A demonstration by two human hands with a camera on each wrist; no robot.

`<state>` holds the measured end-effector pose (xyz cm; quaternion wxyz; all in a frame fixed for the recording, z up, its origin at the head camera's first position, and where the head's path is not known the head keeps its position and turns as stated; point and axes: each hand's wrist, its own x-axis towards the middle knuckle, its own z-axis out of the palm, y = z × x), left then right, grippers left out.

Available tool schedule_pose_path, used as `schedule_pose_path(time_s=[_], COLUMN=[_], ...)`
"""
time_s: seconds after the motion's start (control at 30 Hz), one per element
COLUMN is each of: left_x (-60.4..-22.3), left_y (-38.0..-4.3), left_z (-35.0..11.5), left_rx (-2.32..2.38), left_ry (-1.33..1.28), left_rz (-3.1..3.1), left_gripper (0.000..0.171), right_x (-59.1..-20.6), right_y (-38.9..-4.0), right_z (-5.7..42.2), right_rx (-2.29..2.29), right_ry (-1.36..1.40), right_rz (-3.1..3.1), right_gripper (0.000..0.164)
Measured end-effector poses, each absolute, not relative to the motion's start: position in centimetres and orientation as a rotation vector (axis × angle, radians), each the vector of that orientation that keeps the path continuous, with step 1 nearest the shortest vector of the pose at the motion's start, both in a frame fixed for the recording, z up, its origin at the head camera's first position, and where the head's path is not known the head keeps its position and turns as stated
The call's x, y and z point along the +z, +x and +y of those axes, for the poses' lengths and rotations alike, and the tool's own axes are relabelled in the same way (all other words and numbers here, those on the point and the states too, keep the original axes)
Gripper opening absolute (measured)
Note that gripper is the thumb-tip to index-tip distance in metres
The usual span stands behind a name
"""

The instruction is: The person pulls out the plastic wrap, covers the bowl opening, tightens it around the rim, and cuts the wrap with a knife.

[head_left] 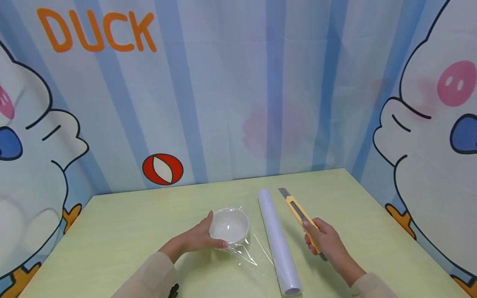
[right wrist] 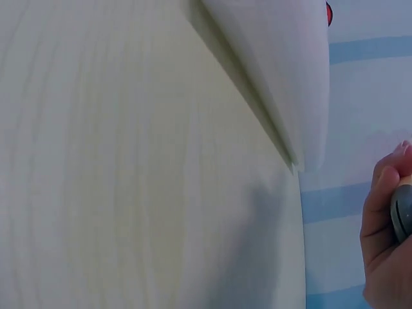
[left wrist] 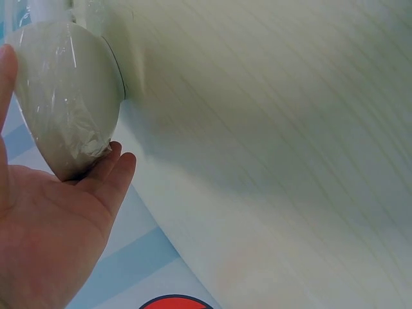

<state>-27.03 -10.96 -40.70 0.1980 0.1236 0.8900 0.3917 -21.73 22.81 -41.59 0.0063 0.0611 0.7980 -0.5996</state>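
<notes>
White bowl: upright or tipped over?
The white bowl is upright: its mouth faces up in the head view, the left hand holding its side.

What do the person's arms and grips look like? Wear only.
Left sleeve and right sleeve: plain beige, no visible markings. Left grip and right grip: five-fingered, ungloved. Small black item beside the left sleeve; can't identify.

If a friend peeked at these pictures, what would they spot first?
Probably the big orange word DUCK, high on the left of the blue-striped fabric backdrop. Next, likely the yellow box cutter with its grey blade out, in the right hand, right of the long white roll. Then the round white bowl in the left hand, with clear plastic film against its side.
</notes>
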Motion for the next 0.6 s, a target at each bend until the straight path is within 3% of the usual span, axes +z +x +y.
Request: schedule_pose_path(time_s=[0.3,0.6], left_x=[-40.59,-40.63], left_y=[-26.95,-27.06], left_z=[-11.01,-11.08], left_rx=[1.092,1.093], left_ry=[0.351,0.384], left_rz=[2.489,2.492], left_gripper=[0.115,0.116], right_x=[-41.74,-41.89], right_y=[-21.38,-21.62], right_z=[22.92,23.07], right_rx=[-1.861,-1.948], right_ry=[0.306,0.213], right_rz=[2.520,2.400], right_gripper=[0.057,0.055])
